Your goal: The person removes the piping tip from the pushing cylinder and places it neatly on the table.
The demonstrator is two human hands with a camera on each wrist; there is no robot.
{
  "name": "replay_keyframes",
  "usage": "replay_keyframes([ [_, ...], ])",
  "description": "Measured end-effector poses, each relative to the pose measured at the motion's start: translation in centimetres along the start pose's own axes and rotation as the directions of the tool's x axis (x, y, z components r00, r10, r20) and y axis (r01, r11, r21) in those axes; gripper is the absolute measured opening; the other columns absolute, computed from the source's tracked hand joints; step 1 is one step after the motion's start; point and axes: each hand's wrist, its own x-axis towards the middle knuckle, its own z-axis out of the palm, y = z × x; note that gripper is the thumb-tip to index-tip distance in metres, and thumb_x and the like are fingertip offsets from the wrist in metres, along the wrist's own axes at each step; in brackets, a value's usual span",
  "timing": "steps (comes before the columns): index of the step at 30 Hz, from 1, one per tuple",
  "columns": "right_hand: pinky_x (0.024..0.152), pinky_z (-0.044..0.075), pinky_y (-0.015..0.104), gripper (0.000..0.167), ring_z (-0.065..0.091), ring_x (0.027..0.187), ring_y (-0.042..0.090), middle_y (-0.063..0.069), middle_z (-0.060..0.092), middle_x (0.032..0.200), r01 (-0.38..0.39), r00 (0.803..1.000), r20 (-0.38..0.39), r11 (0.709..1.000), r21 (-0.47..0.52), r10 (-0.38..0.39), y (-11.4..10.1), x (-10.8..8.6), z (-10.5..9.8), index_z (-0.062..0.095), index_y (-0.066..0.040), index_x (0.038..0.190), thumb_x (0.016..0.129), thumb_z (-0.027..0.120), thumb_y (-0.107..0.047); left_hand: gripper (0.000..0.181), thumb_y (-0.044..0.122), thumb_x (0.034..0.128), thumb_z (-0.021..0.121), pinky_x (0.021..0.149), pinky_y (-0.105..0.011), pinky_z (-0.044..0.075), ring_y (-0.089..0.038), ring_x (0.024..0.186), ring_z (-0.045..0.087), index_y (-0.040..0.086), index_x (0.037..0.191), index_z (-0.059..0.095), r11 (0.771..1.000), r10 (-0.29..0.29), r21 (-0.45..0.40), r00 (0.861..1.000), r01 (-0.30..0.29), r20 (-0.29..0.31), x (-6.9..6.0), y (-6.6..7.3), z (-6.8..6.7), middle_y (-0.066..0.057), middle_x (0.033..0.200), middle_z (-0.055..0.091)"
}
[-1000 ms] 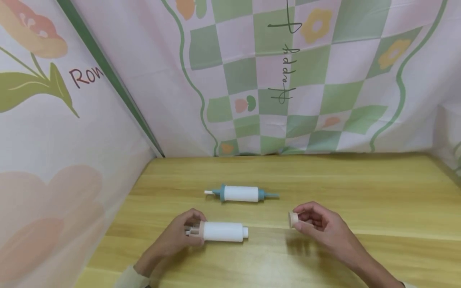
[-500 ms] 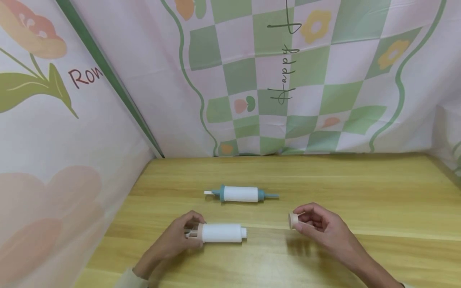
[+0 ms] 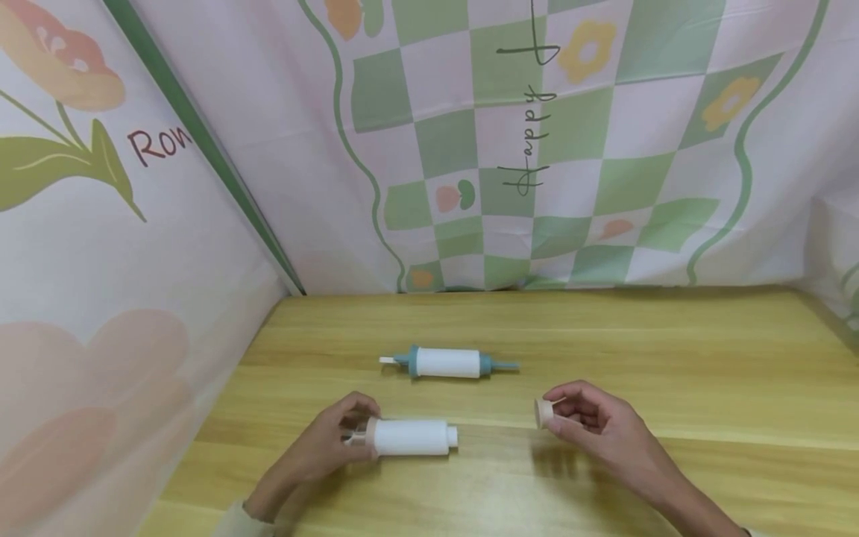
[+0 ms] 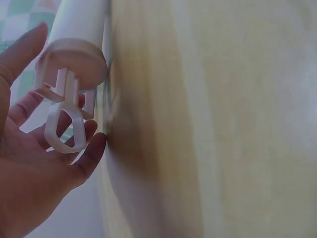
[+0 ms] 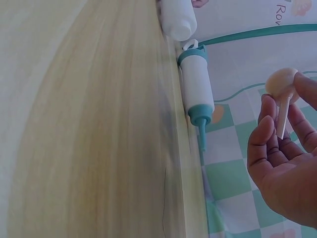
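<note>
Checkered cloth (image 3: 503,160) beyond table (image 3: 644,343) and hands (image 3: 327,438) (image 3: 607,431)

From my station I've got the person's left-hand grip (image 3: 335,436) on a white tube (image 3: 411,438), thumb and fingers at the peach collar (image 3: 371,438), narrow white stub (image 3: 452,436) facing right. Right-hand grip (image 3: 600,425) pinches a pale cap (image 3: 543,413), well apart from the stub. Can't tell whether the tube touches the worktop (image 3: 496,496). Beyond it a teal-and-white tube (image 3: 447,362) lies on its side, thin teal nozzle (image 3: 505,366) also rightward. I see green-and-white checked cloth (image 3: 510,134) hanging behind, "Happy" printed sideways; floral cloth (image 3: 80,268) on the left.
</note>
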Motion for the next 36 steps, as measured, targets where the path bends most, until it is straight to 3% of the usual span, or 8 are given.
replay_keyframes([
  [8,0.072,0.057,0.029,0.024,0.067,0.086,0.019,0.012,0.068,0.101,-0.004,1.000,-0.001,1.000,0.004,0.004,0.0,0.0,0.1,0.063,-0.001,0.116,0.095,0.069,-0.009,0.054,0.024,0.0907,0.075,0.094,-0.046,0.053,-0.042,0.121,0.055,0.005,0.135,0.050,1.000,-0.027,-0.008,1.000,0.026,-0.015,-0.1,0.6,-0.2,-0.018,0.137,0.053],
  [12,0.072,0.057,0.029,0.024,0.067,0.086,0.019,0.012,0.067,0.101,-0.011,1.000,0.000,1.000,0.006,0.011,-0.1,0.1,0.2,0.062,-0.001,0.116,0.095,0.069,-0.010,0.054,0.024,0.0915,0.075,0.092,-0.048,0.053,-0.042,0.120,0.055,0.008,0.137,0.051,0.999,-0.020,0.026,0.998,0.022,-0.051,0.1,1.1,-0.1,-0.015,0.139,0.052],
  [16,0.071,0.057,0.029,0.024,0.067,0.085,0.022,0.012,0.067,0.099,-0.014,1.000,0.001,1.000,0.014,0.014,-0.2,0.2,0.2,0.062,0.000,0.116,0.095,0.069,-0.010,0.053,0.022,0.0897,0.077,0.094,-0.053,0.049,-0.040,0.121,0.053,0.010,0.136,0.053,0.997,0.016,0.070,0.992,-0.007,-0.124,0.5,1.8,0.4,-0.010,0.136,0.054],
  [22,0.071,0.057,0.029,0.024,0.068,0.084,0.026,0.011,0.068,0.097,-0.004,1.000,-0.003,1.000,0.018,0.004,-0.3,0.2,0.3,0.063,-0.001,0.116,0.095,0.069,-0.010,0.050,0.012,0.0861,0.079,0.099,-0.053,0.046,-0.027,0.121,0.053,0.010,0.131,0.057,0.988,0.122,0.117,0.968,-0.098,-0.219,1.4,2.9,1.3,-0.011,0.129,0.060],
  [27,0.070,0.057,0.030,0.024,0.068,0.083,0.026,0.011,0.068,0.096,0.000,1.000,-0.004,1.000,0.012,0.000,-0.4,0.2,0.3,0.063,-0.001,0.116,0.095,0.070,-0.010,0.050,0.005,0.0842,0.079,0.098,-0.051,0.047,-0.023,0.119,0.055,0.012,0.129,0.058,0.984,0.165,0.113,0.955,-0.140,-0.246,1.9,3.9,2.0,-0.008,0.127,0.062],
  [36,0.070,0.058,0.030,0.024,0.068,0.082,0.026,0.012,0.067,0.096,0.000,1.000,-0.009,1.000,0.022,0.000,-0.6,0.3,0.4,0.063,0.000,0.115,0.094,0.070,-0.010,0.050,0.007,0.0838,0.080,0.096,-0.043,0.050,-0.022,0.115,0.059,0.007,0.128,0.058,0.984,0.178,0.036,0.955,-0.174,-0.239,2.7,5.6,3.1,-0.004,0.123,0.064],
])
